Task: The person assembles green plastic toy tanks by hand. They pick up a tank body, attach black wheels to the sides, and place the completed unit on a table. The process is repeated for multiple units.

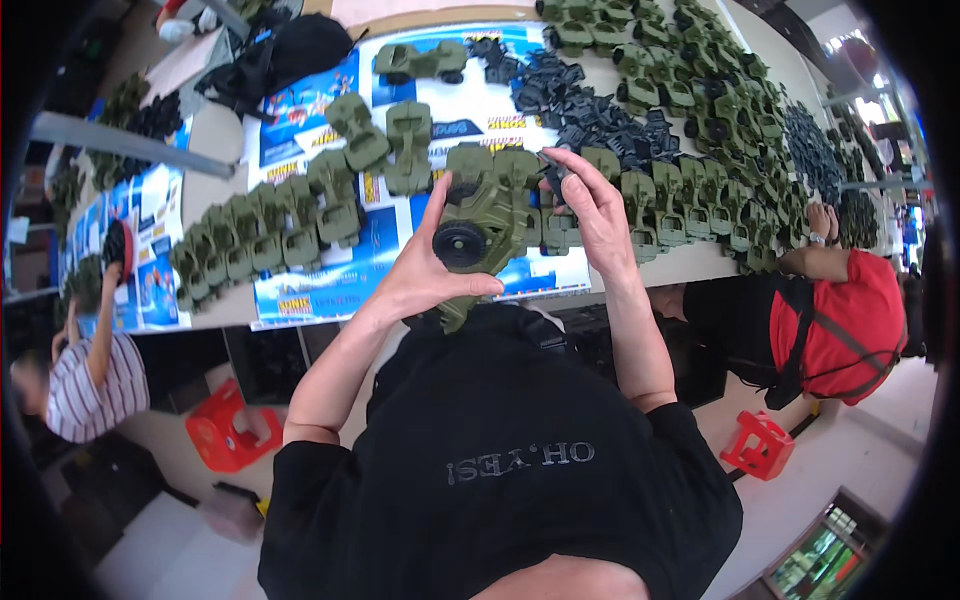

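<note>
- Left hand grips a green toy truck (black wheel showing) at the bench's six o'clock edge.
- Right hand pinches a small dark part, truck's two o'clock.
- Dark pieces heaped at one o'clock.

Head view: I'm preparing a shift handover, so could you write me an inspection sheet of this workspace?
Surface: pale table, partly covered by blue-and-white printed sheets.
Job's things: olive-green plastic toy vehicle with a black wheel; rows of olive-green plastic bodies; heap of dark-grey plastic parts.
Clutter: black fabric bundle at back left.
Hands: left hand holds the vehicle; right hand pinches a small dark plastic part.
Cables: nothing seen.
Surroundings: red plastic stools; person in red shirt; person in striped shirt.
</note>
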{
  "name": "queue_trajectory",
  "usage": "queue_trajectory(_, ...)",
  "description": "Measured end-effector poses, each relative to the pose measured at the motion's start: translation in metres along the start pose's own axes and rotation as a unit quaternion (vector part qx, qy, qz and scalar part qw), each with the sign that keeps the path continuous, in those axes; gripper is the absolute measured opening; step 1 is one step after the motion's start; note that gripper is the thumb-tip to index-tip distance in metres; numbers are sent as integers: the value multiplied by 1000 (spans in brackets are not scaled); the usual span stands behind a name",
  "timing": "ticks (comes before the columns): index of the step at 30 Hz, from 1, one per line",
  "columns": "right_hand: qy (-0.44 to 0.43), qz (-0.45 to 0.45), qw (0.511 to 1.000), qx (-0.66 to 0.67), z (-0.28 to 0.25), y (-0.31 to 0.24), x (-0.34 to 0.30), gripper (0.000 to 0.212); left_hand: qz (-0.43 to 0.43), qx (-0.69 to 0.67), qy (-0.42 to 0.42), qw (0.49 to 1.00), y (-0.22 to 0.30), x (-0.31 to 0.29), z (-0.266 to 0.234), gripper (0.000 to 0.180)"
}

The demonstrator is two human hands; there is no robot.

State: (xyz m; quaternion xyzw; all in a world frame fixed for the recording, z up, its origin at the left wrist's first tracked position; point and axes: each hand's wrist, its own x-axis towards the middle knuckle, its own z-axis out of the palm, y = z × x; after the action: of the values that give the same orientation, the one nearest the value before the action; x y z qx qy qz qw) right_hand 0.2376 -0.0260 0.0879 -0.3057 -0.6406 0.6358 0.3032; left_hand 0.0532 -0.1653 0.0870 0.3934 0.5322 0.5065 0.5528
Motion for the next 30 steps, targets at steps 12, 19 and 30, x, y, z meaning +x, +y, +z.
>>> queue_trajectory(12,-272,-52,952,-129,1,6,-24,67,47,333,69,939,-12,-33,8,137)
queue_trajectory(19,-237,-16,949,-206,4,-12,-21,76,8,184,43,982,-15,-21,0,118)
queue_trajectory(30,-118,102,979,132,-13,23,-22,74,-41,342,-3,939,29,-6,0,105)
